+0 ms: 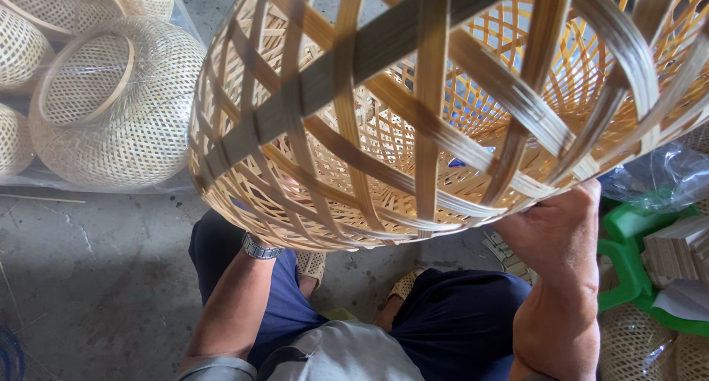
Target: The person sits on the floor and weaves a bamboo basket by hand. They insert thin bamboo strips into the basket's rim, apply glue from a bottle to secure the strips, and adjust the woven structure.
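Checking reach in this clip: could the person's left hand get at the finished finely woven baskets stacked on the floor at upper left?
Probably not as things stand. The left hand is hidden behind the large open-weave basket it seems to be holding, and that basket hangs between the arm and the finely woven baskets.

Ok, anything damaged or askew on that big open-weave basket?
Nothing stands out. The open-weave bamboo basket shows no broken strips; the right hand grips its lower edge. The left hand is hidden behind it, only the wristwatch showing.

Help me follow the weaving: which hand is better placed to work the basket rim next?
Probably the right hand: it grips the basket rim in plain view. The left hand is hidden behind the weave past the watch.
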